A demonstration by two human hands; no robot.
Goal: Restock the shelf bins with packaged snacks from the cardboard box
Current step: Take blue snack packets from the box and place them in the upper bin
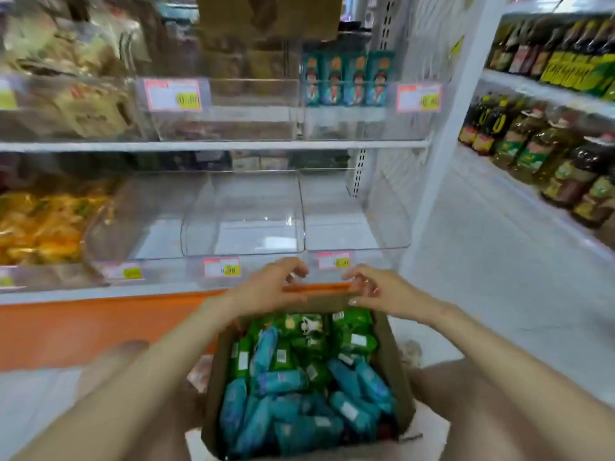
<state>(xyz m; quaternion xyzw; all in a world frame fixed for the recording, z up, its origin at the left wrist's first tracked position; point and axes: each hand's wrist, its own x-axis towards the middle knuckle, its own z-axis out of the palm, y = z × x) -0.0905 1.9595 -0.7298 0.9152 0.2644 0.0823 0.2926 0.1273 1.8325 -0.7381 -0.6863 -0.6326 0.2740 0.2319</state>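
Note:
A brown cardboard box (219, 354) stands on the floor between my knees, filled with several green snack packs (352, 331) at its far end and several blue snack packs (283, 380) nearer me. My left hand (266, 287) and my right hand (379, 291) both grip the far flap (327, 299) of the box, fingers curled over its top edge. Just beyond the hands, on the lower shelf, are clear plastic bins (243, 214), and the ones straight ahead hold nothing visible.
A bin of yellow-orange packets (43, 221) sits at the lower left. The upper shelf holds brown-packaged goods (83, 108) and teal boxes (346, 81). Price tags (221, 267) line the shelf fronts. Oil bottles (539, 141) fill the racks on the right across a white floor.

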